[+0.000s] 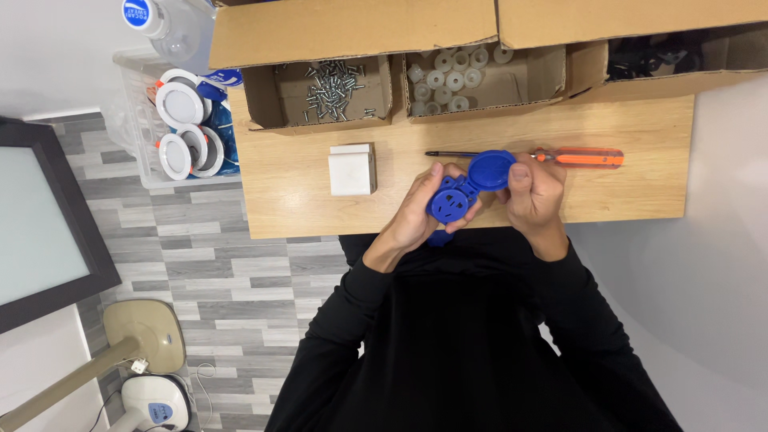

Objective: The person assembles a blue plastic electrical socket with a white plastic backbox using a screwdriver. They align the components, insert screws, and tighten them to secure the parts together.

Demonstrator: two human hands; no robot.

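Above the wooden tabletop (304,200), the left hand (420,210) and right hand (534,192) both clamp a blue plastic socket with round hinged lid (468,186).

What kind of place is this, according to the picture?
Probably a small assembly workstation in an indoor room. Cardboard boxes hold sorted screws and white plastic caps, an orange-handled screwdriver lies on the wooden table, and both hands hold a blue socket part.

A blue plastic socket (453,202) with a round hinged lid (490,170) flipped open, its pin holes facing up, held above a wooden table's near edge.
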